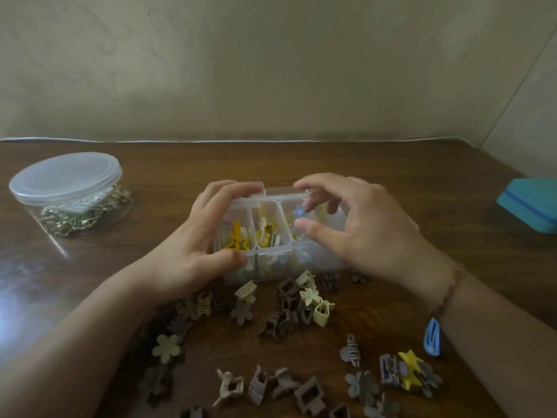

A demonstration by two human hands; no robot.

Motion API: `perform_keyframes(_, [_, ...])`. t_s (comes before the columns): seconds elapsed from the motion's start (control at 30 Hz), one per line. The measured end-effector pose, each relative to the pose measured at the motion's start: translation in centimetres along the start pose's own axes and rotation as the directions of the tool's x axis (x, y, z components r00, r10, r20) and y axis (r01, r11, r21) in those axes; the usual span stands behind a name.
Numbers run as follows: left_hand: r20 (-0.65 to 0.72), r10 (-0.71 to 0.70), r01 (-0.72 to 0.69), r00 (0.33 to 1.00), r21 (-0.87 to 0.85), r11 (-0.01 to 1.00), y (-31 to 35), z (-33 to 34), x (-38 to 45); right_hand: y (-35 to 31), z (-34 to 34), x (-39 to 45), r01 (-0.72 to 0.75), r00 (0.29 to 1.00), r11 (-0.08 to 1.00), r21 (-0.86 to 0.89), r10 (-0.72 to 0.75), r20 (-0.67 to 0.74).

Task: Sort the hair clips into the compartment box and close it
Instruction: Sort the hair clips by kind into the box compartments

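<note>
Clear plastic compartment box [271,236] gripped at its end by left hand [193,245], right hand [355,224] curled loosely above it holding nothing, loose hair clips [304,306] on wooden surface [391,164] just below both hands.

One compartment box [272,227]; one lidded jar [67,193]; one teal case [530,203]; one blue snap clip [432,337]; two hands; loose clips too many to count.

A single head-worn wide-angle camera looks forward and down across a dark brown wooden table [391,176] toward a plain beige wall [271,70] behind it. It sits close: both forearms enter from the bottom corners, and the clear plastic compartment box [271,233] lies near frame centre. Straight lines bow toward the edges. No second view shares the scene.
</note>
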State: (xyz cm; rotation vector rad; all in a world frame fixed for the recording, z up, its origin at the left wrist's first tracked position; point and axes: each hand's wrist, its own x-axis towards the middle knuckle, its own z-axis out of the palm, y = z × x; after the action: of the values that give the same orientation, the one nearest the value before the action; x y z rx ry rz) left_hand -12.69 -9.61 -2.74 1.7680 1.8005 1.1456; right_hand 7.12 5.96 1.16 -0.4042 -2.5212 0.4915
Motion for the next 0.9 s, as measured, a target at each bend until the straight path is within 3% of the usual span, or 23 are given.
perform_keyframes(0.17, [-0.002, 0.007, -0.007, 1.000, 0.009, 1.000, -0.1, 0.0, 0.0, 1.2, -1.9, -0.7, 0.027, 0.996, 0.997, -0.070, -0.032, -0.079])
perform_keyframes(0.2, [-0.001, 0.004, -0.004, 1.000, 0.002, 1.000, -0.1, 0.0, 0.0, 1.3, -3.0, -1.1, 0.029, 0.999, 0.996, -0.079, -0.031, -0.034])
perform_keyframes(0.27, [-0.001, 0.002, -0.002, 1.000, -0.010, 1.000, -0.1, 0.0, 0.0, 1.8, -5.7, -1.9, 0.018, 0.982, 0.990, -0.141, 0.009, 0.190])
perform_keyframes(0.33, [-0.001, 0.006, -0.006, 1.000, -0.016, 1.000, -0.2, 0.0, 0.0, 2.6, -8.1, -2.6, 0.019, 0.892, 0.981, -0.193, 0.071, 0.446])
perform_keyframes(0.37, [0.001, 0.008, -0.008, 1.000, -0.014, 1.000, -0.2, 0.0, 0.0, 2.8, -9.0, -2.9, 0.010, 0.855, 0.979, -0.203, 0.097, 0.509])
perform_keyframes(0.5, [-0.005, 0.021, -0.021, 1.000, 0.004, 1.000, -0.3, 0.0, 0.1, 3.2, -11.0, -4.0, 0.028, 0.889, 0.942, -0.336, 0.130, 0.438])
perform_keyframes(0.57, [-0.008, 0.027, -0.027, 1.000, 0.005, 1.000, -0.4, 0.0, 0.1, 3.0, -10.6, -4.2, -0.030, 0.800, 0.947, -0.321, 0.215, 0.560])
perform_keyframes(0.63, [-0.008, 0.032, -0.032, 0.999, 0.002, 0.999, -0.5, 0.0, 0.1, 2.4, -9.2, -4.2, -0.108, 0.615, 0.927, -0.360, 0.347, 0.708])
perform_keyframes(0.67, [-0.008, 0.033, -0.033, 0.999, 0.002, 0.999, -0.5, 0.0, 0.1, 2.1, -8.5, -4.1, -0.124, 0.562, 0.910, -0.396, 0.393, 0.728])
perform_keyframes(0.8, [-0.007, 0.043, -0.043, 0.999, 0.019, 0.999, -0.5, 0.0, 0.2, 1.8, -6.2, -3.5, -0.177, 0.459, 0.863, -0.473, 0.498, 0.736])
perform_keyframes(0.9, [-0.010, 0.033, -0.033, 0.999, 0.012, 0.999, -0.3, 0.0, 0.1, 1.7, -5.4, -3.3, -0.137, 0.441, 0.886, -0.444, 0.456, 0.773])
